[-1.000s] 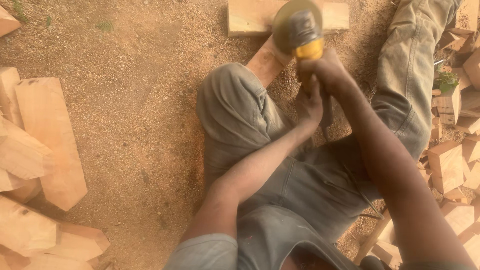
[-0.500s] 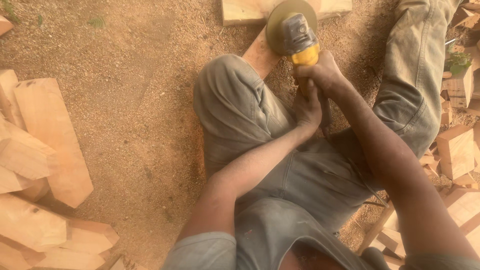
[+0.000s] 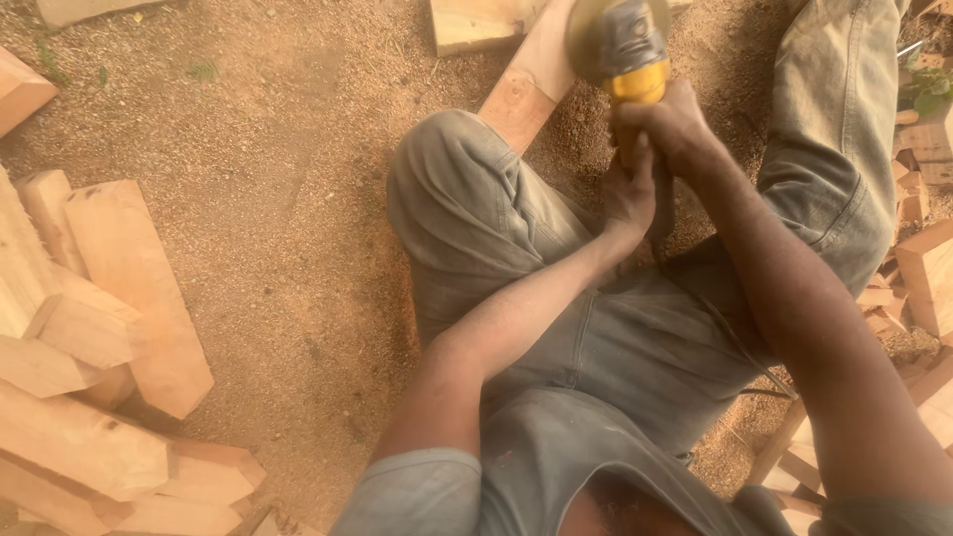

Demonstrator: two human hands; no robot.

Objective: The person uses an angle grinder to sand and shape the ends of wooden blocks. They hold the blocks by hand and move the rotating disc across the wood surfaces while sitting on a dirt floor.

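I sit on sawdust-covered ground with my knees bent. My right hand (image 3: 675, 127) grips the body of a yellow and grey angle grinder (image 3: 620, 45), whose disc rests on a slanted wooden piece (image 3: 526, 84) between my legs. My left hand (image 3: 630, 194) clasps the rear handle of the grinder just below my right hand. The lower end of the wooden piece is hidden behind my left knee (image 3: 447, 169).
A pile of cut wooden blocks (image 3: 89, 337) lies at the left. More wood offcuts (image 3: 928, 268) are stacked at the right edge. A flat wooden block (image 3: 472, 25) lies at the top, behind the grinder. Sawdust ground (image 3: 268, 199) spreads between the pile and my legs.
The grinder and both hands have shifted slightly along the wooden piece; the view has tilted a little. The grip on the tool is unchanged.
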